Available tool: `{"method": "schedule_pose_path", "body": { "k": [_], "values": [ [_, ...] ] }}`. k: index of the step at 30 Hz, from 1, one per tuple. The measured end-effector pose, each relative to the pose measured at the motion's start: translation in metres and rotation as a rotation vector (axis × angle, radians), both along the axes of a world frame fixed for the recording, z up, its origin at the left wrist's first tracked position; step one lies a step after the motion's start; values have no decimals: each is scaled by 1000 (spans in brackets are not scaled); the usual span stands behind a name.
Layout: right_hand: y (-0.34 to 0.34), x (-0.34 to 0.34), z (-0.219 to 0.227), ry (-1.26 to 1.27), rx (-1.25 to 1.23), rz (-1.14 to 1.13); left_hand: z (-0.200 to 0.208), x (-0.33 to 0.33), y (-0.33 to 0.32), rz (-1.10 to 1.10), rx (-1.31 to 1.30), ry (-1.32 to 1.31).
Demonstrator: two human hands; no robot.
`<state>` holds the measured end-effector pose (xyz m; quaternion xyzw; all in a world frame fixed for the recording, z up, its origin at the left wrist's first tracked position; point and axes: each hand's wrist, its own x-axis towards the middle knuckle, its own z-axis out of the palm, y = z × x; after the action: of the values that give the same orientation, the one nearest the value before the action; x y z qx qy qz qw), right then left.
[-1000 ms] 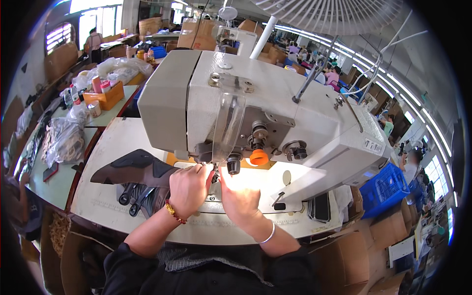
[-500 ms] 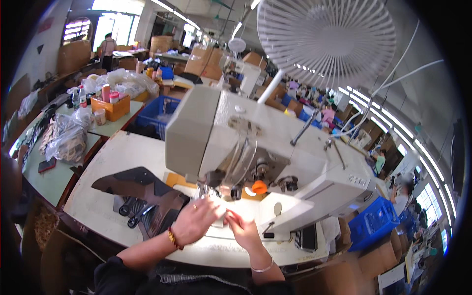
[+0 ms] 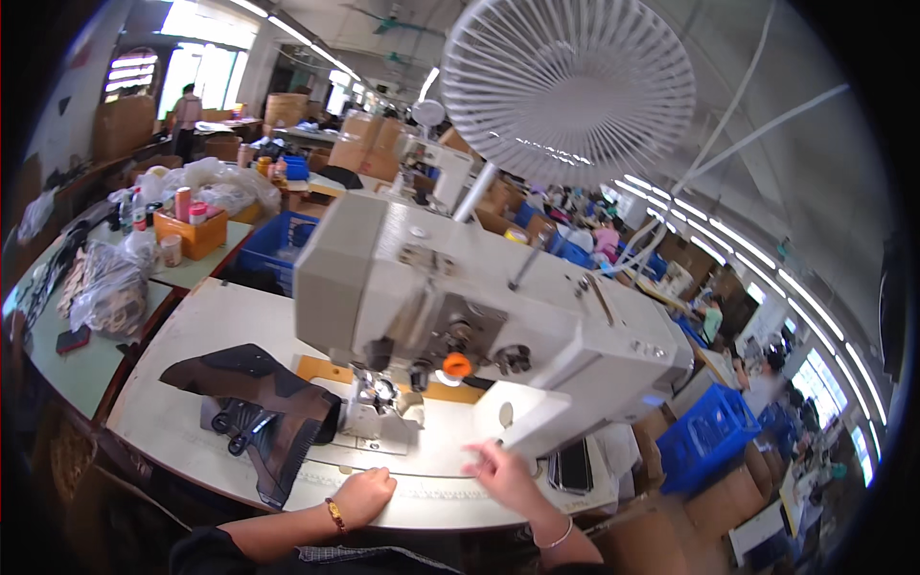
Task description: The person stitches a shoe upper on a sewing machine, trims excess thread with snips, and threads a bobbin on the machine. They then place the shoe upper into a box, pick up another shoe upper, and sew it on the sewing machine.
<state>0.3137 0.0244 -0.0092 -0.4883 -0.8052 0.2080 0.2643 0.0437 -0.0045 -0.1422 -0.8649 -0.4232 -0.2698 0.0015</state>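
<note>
My left hand (image 3: 367, 495) is closed and rests at the front edge of the white sewing table (image 3: 206, 331); the inside of its fingers is hidden. To its right, my right hand (image 3: 503, 476) hovers over the table top with its fingers apart, holding nothing I can see. Beyond both hands stands a large off-white sewing machine (image 3: 565, 316) with an orange knob (image 3: 457, 365). Its presser foot area (image 3: 376, 407) is in plain view. Left of the needle lies a dark brown and black flat piece (image 3: 287, 422), with a black loop-handled tool (image 3: 230, 428), like scissors, on it.
A white fan (image 3: 575, 91) on a pole rises behind the machine. A phone-like black slab (image 3: 572, 468) lies at the table's right. Blue crates (image 3: 709, 431) stand beyond. On the left, a green table (image 3: 48, 359) bears plastic bags (image 3: 113, 292) and an orange box (image 3: 192, 238).
Both hands have come away from the needle area toward me and have parted. My left hand has gone down to the table edge, my right hand rightward. The view has shifted.
</note>
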Motion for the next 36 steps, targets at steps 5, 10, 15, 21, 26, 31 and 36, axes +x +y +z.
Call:
{"method": "schedule_pose_path", "body": {
  "k": [5,10,15,21,26,31,36],
  "values": [
    [11,4,104,154,1079,-45,6,0,5,69,100,32],
    [33,-20,134,-163,1401,32,52,4,-6,80,114,-23],
    [52,-30,132,-106,1482,92,153,12,-33,39,478,-154],
    [58,-17,125,207,1296,318,262,35,-20,57,902,-83],
    [48,-7,122,536,876,362,282,67,13,133,905,-66],
    [45,-10,125,399,877,196,276,75,32,191,996,-41],
    [43,-14,128,354,929,222,277,73,34,191,1096,1]
  ]
}}
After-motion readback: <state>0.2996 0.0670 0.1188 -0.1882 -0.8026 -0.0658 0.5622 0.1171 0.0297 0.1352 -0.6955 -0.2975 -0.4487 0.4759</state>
